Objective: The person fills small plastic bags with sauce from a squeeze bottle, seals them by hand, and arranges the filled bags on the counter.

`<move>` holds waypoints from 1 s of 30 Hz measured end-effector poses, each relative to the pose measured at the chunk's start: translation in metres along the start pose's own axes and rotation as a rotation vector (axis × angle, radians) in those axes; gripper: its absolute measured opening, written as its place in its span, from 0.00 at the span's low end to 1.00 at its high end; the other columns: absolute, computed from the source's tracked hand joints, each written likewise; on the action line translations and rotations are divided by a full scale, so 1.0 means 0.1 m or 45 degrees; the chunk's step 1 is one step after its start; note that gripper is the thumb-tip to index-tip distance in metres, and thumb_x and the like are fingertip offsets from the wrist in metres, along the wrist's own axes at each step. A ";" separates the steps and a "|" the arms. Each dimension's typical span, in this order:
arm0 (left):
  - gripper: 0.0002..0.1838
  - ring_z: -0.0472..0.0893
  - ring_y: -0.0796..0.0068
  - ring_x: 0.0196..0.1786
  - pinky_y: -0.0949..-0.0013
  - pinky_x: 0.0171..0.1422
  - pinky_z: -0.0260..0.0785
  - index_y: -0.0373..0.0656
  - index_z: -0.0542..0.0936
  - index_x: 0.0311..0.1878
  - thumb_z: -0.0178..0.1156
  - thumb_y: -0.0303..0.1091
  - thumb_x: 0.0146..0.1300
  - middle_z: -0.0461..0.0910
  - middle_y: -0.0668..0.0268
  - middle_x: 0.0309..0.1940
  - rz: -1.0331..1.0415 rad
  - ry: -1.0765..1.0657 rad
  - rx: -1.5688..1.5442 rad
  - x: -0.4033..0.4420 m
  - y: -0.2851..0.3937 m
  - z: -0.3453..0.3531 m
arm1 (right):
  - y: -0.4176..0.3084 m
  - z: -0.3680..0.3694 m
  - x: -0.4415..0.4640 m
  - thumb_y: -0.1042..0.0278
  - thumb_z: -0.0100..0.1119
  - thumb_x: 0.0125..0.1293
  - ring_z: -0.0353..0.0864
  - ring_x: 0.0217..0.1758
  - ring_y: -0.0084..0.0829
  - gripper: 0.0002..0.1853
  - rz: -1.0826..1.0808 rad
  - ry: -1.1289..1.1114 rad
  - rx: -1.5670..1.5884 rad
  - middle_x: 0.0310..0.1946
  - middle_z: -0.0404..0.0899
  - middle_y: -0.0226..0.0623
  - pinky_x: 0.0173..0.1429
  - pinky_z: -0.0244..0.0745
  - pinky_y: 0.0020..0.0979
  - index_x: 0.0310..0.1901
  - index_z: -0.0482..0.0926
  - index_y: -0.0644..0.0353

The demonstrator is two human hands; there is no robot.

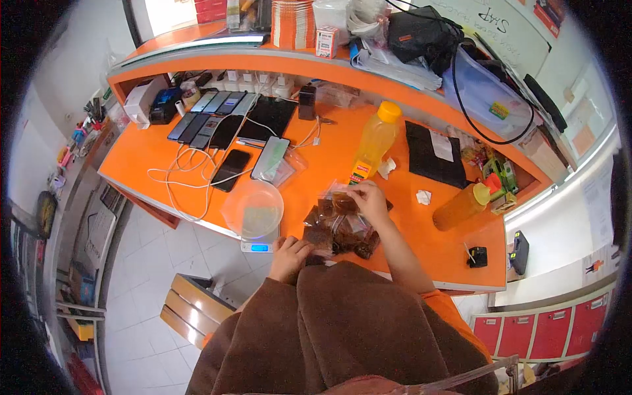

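Note:
My right hand (370, 203) pinches the top edge of a small clear plastic packet (343, 202) with dark brown contents. Several similar brown packets (345, 232) lie heaped under and around it, close to the table's front edge. My left hand (289, 259) rests at the edge with its fingers curled, beside the left side of the heap; what it holds, if anything, is hidden. Just left of that hand stands a small digital scale (258, 247) with a lit blue display. A round translucent bowl (263, 204) sits on the scale.
Beyond the packets stands a yellow-capped bottle (375, 145); another yellow-lidded bottle (461, 207) is at right. Several phones (197, 128) and white cables (174, 174) spread over the orange table (131, 158). A black pouch (434, 155) lies at the back right. A wooden stool (194, 309) is below left.

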State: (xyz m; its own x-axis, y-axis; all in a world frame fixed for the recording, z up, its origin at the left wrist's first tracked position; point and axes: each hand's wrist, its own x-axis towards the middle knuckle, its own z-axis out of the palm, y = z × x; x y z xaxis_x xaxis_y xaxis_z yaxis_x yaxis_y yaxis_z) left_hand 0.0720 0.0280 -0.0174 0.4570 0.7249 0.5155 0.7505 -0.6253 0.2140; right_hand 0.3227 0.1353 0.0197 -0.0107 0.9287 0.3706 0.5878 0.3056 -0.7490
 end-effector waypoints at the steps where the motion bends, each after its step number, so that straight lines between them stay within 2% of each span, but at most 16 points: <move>1: 0.11 0.74 0.75 0.45 0.58 0.55 0.59 0.54 0.78 0.38 0.56 0.31 0.49 0.78 0.79 0.38 -0.030 0.041 0.052 -0.01 0.02 0.01 | -0.10 -0.02 0.02 0.72 0.64 0.55 0.78 0.32 0.33 0.07 -0.029 0.005 0.060 0.29 0.77 0.39 0.36 0.72 0.30 0.34 0.82 0.65; 6: 0.11 0.74 0.74 0.44 0.59 0.54 0.60 0.53 0.78 0.38 0.56 0.31 0.49 0.78 0.78 0.37 -0.067 0.126 0.118 0.02 0.05 0.04 | -0.48 -0.06 0.08 0.74 0.63 0.55 0.78 0.32 0.33 0.06 -0.202 -0.082 0.096 0.31 0.77 0.39 0.36 0.72 0.30 0.34 0.82 0.65; 8: 0.11 0.75 0.72 0.44 0.59 0.54 0.59 0.52 0.78 0.38 0.56 0.33 0.48 0.78 0.75 0.37 -0.051 0.096 -0.015 0.00 0.00 0.10 | -0.66 -0.01 -0.01 0.75 0.63 0.55 0.77 0.32 0.30 0.05 -0.284 -0.048 0.114 0.31 0.77 0.36 0.34 0.72 0.26 0.35 0.82 0.64; 9: 0.12 0.75 0.71 0.44 0.59 0.53 0.59 0.51 0.78 0.38 0.56 0.34 0.48 0.78 0.73 0.37 -0.043 0.079 -0.082 -0.01 -0.03 0.12 | -0.68 0.05 -0.11 0.74 0.63 0.56 0.77 0.33 0.31 0.05 -0.321 -0.036 0.194 0.30 0.77 0.36 0.36 0.72 0.29 0.34 0.82 0.64; 12: 0.13 0.75 0.67 0.43 0.61 0.51 0.62 0.48 0.78 0.40 0.57 0.33 0.47 0.78 0.70 0.38 -0.032 0.088 -0.144 -0.01 -0.03 0.13 | -0.61 0.24 -0.48 0.74 0.63 0.56 0.77 0.34 0.32 0.04 -0.446 -0.231 0.181 0.30 0.77 0.36 0.38 0.71 0.31 0.32 0.82 0.63; 15: 0.15 0.75 0.66 0.42 0.61 0.47 0.63 0.47 0.78 0.41 0.58 0.32 0.46 0.78 0.68 0.40 -0.042 0.141 -0.153 0.01 0.02 0.08 | -0.53 0.27 -0.75 0.74 0.63 0.55 0.77 0.36 0.33 0.05 -0.338 -0.404 0.265 0.31 0.77 0.36 0.40 0.71 0.32 0.33 0.82 0.62; 18: 0.16 0.75 0.65 0.42 0.61 0.45 0.62 0.46 0.78 0.42 0.59 0.30 0.45 0.78 0.68 0.42 -0.413 0.248 -0.532 0.01 0.10 0.14 | -0.50 0.20 -0.82 0.73 0.61 0.55 0.78 0.38 0.36 0.05 -0.247 -0.552 0.293 0.32 0.77 0.38 0.44 0.72 0.33 0.33 0.81 0.62; 21: 0.16 0.75 0.65 0.43 0.62 0.45 0.62 0.47 0.78 0.41 0.59 0.28 0.44 0.78 0.69 0.44 -0.041 0.154 -0.139 0.01 0.01 0.14 | -0.42 0.16 -0.81 0.72 0.61 0.56 0.78 0.40 0.36 0.07 -0.258 -0.612 0.294 0.34 0.77 0.38 0.46 0.72 0.32 0.36 0.81 0.62; 24: 0.16 0.75 0.66 0.44 0.61 0.46 0.62 0.48 0.78 0.41 0.58 0.26 0.44 0.78 0.71 0.44 -0.018 0.069 -0.140 0.02 0.01 0.08 | -0.39 0.08 -0.78 0.69 0.61 0.56 0.77 0.44 0.38 0.09 -0.243 -0.502 0.322 0.36 0.78 0.38 0.49 0.71 0.36 0.39 0.81 0.60; 27: 0.16 0.75 0.67 0.44 0.61 0.46 0.61 0.49 0.78 0.39 0.58 0.25 0.43 0.79 0.73 0.43 0.020 0.119 -0.157 0.05 0.04 0.03 | -0.16 0.02 -0.76 0.64 0.65 0.54 0.76 0.49 0.40 0.15 -0.170 0.041 -0.447 0.39 0.79 0.38 0.52 0.69 0.40 0.43 0.81 0.60; 30: 0.16 0.74 0.67 0.44 0.61 0.46 0.61 0.49 0.78 0.39 0.58 0.24 0.43 0.79 0.73 0.42 0.032 0.108 -0.111 0.03 0.04 0.04 | -0.02 -0.01 -0.82 0.62 0.66 0.53 0.74 0.52 0.42 0.15 0.058 0.032 -0.760 0.40 0.79 0.38 0.54 0.67 0.45 0.40 0.81 0.60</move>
State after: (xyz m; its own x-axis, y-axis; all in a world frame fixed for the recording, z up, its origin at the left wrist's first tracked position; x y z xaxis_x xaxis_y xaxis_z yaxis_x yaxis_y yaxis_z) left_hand 0.0780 0.0291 -0.0186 0.4301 0.6839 0.5893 0.6932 -0.6684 0.2697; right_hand 0.3234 0.0580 -0.0086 0.0403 0.9306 0.3638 0.9401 0.0880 -0.3293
